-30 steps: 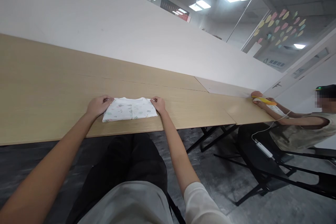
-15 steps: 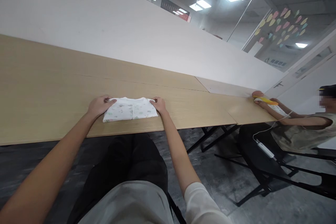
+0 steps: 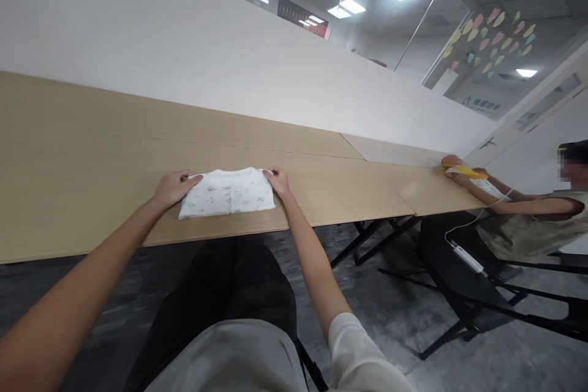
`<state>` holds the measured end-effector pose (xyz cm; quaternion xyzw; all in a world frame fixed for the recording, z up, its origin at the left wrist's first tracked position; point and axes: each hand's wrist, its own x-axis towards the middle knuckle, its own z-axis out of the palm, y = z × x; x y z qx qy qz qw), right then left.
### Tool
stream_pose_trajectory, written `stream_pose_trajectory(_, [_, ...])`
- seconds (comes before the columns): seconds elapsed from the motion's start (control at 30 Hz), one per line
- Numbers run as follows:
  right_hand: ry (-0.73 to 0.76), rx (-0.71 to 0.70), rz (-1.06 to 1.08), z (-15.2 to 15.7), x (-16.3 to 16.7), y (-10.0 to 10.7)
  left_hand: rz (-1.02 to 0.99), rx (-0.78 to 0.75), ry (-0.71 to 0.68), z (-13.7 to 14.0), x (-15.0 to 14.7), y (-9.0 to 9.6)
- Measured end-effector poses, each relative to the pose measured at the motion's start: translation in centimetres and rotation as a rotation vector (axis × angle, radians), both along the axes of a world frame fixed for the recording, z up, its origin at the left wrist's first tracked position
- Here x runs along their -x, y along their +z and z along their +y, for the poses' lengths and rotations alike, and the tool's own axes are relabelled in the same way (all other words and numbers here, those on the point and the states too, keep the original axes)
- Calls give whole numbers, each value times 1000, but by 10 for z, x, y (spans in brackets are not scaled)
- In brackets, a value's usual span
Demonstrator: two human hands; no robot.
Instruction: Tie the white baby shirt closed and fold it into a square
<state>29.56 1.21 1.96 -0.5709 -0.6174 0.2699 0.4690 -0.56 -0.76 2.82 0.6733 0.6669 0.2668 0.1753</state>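
Observation:
A folded white baby garment (image 3: 228,194) with small printed motifs lies near the front edge of the wooden table (image 3: 114,184). Its neckline curves along the far side. My left hand (image 3: 175,187) pinches the far left corner, thumb on top and the fingers tucked behind or under the cloth. At the opposite far corner, my right hand (image 3: 278,182) grips the fabric the same way. The undersides of the cloth and some fingertips are hidden.
To the right a person (image 3: 528,214) sits at the same table run, hands on a doll (image 3: 452,162) with yellow and white cloth. A black chair (image 3: 478,282) holds a white power strip (image 3: 467,258). A white partition (image 3: 184,55) rises behind the table.
The garment's far edge has lifted or shifted slightly, and its neckline now looks more curved. Both hands keep their hold on the corners. The view has tilted a little.

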Motion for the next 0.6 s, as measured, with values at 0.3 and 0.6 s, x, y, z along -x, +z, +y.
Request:
stream_pose_trajectory(0.3, [82,-302,448,-18,-14,93,-362,-427,-126,-9,-19,122])
stream_pose_trajectory(0.6, [33,-566,-101,-50,-58,211,225,-862,-94,-27,-13,213])
